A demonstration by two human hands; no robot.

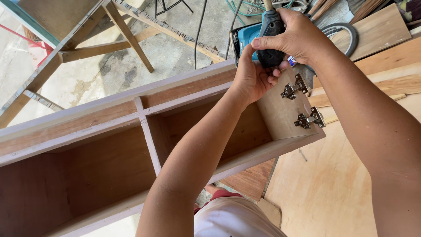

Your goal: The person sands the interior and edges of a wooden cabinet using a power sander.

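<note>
Black grip of a power tool (pixel 270 41) wrapped by the fingers (pixel 268 42) of the right hand (pixel 296 37), closed tight round it from above; teal body of the tool behind, partly hidden by both hands. Left hand (pixel 252 79) just under, fingers (pixel 275 73) curled closed against the lower end of the grip, touching the right hand. What lies between tool tip and wood: hidden, cannot tell.

Directly below the hands: end panel of a wooden cabinet carcass (pixel 131 131), lying on its side, open face up toward the camera. Two silver cup hinges on the inner face of that end panel: upper hinge (pixel 294 87) just beside the left fingers, lower hinge (pixel 310 118) near the panel's front edge. Both arms open, unfixed to any door.

Carcass split by an upright divider (pixel 149 136) into compartments; left forearm crossing over the right-hand compartment and blocking part of its front rail.

Further out: plywood sheet (pixel 329 188) flat under the right forearm, pale. Wooden trestle frame (pixel 87 39) on concrete floor at upper left, well apart. Black cable (pixel 199 30) trailing over the floor toward the tool. Wheel with dark tyre (pixel 344 37) behind the right wrist, partly hidden. Boards (pixel 381 30) stacked at upper right.
</note>
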